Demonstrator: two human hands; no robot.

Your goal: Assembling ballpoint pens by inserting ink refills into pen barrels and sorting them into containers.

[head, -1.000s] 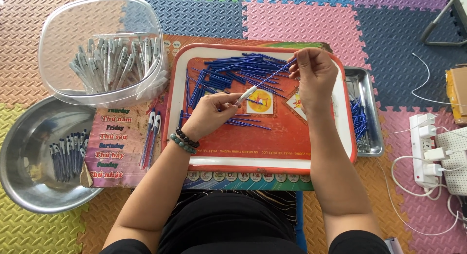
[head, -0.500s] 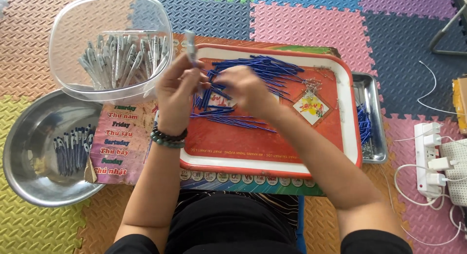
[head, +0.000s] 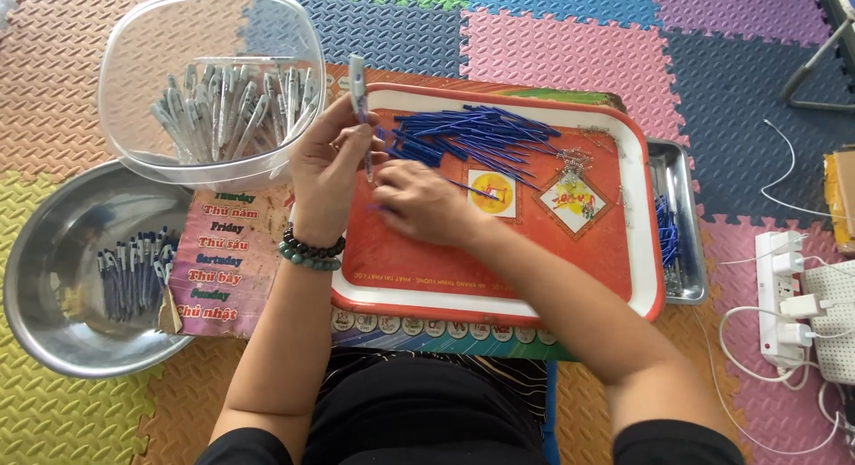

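- A dark lap is seen nearest the camera; a bead bracelet (head: 312, 249) is worn on the left wrist.
- The left hand (head: 331, 167) is clenched around a grey pen barrel (head: 358, 84), held upright, its top sticking up above the fingertips.
- The right hand (head: 419, 200) is laid palm-down on the red tray (head: 499, 278), just right of the left fingers; its fingers are curled at the near edge of the blue refills (head: 472, 135), but whether one is pinched cannot be told.
- Beyond the right fingers, many loose refills are left, judged as work not yet done; small springs (head: 570, 165) lie beside them.
- Left of the left fingers, a clear bowl (head: 134, 118) is well stocked with grey barrels.
- Further left, a steel bowl (head: 53, 322) holds a small batch of pens (head: 134, 273), judged finished.
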